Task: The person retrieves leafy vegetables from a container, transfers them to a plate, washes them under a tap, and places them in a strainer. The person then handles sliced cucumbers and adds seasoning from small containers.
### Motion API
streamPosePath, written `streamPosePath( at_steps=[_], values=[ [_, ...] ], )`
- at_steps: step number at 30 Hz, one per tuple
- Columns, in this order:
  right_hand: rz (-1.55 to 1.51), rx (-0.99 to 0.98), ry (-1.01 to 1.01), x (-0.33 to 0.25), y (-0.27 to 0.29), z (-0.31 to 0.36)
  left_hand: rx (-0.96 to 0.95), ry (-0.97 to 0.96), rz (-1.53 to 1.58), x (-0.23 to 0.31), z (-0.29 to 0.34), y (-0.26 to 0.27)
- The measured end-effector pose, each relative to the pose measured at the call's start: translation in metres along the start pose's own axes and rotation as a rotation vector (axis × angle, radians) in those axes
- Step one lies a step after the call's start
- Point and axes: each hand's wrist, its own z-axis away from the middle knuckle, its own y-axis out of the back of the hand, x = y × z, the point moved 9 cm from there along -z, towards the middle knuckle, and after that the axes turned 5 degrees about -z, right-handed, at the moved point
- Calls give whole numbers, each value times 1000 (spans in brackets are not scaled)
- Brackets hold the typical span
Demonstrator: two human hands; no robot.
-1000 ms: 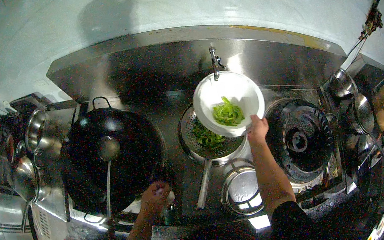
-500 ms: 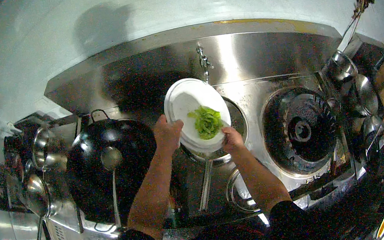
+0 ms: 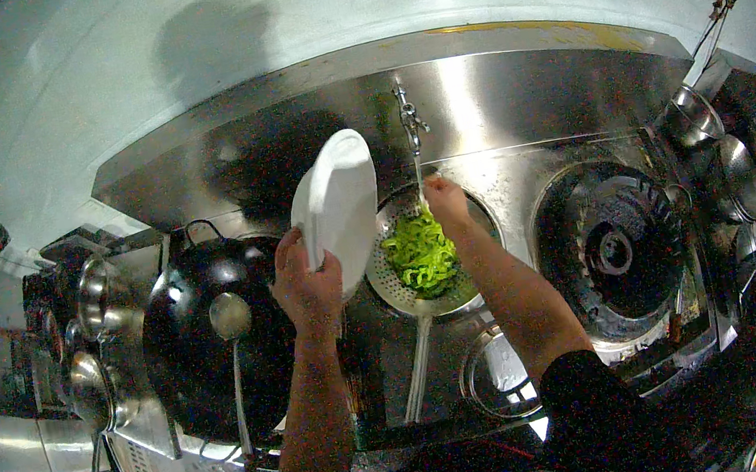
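In my left hand is a white oval plate, tipped up on its side, thumb and fingers closed on its left edge. To the right of it, a heap of green leafy vegetable lies in a round perforated strainer. A long handle runs from the strainer toward me. My right hand is above the far right part of the greens, just below the tap. Its fingers are curled closed; whether they pinch a piece of the greens is hidden.
At left sits a black wok with a ladle lying across it. A blackened burner is at right. A round metal pot stands near the strainer handle. Metal bowls and ladles line both sides; a steel backsplash rises behind.
The greens have gone from the plate into the strainer. My left hand has tilted the plate up and leftward. My right hand has let go of the plate and moved toward the tap.
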Motion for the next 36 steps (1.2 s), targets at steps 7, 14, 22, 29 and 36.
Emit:
streamPosePath(
  at_steps=[7,14,22,29,36],
  values=[
    [-652,-352,-196,-44,-58,-28,-187,527,297,-54,30,-21],
    [-760,-179,-306,-31,-61,-42,-155,412,279,-61,47,-23],
    [-608,-183,-292,-16,-79,-64,-201,484,243,-67,53,-14],
    [-676,-433,-216,-26,-82,-62,-151,451,237,-66,55,-13],
    [328,-176,-31,8,21,-38,-265,1008,716,-105,91,-85]
  ],
)
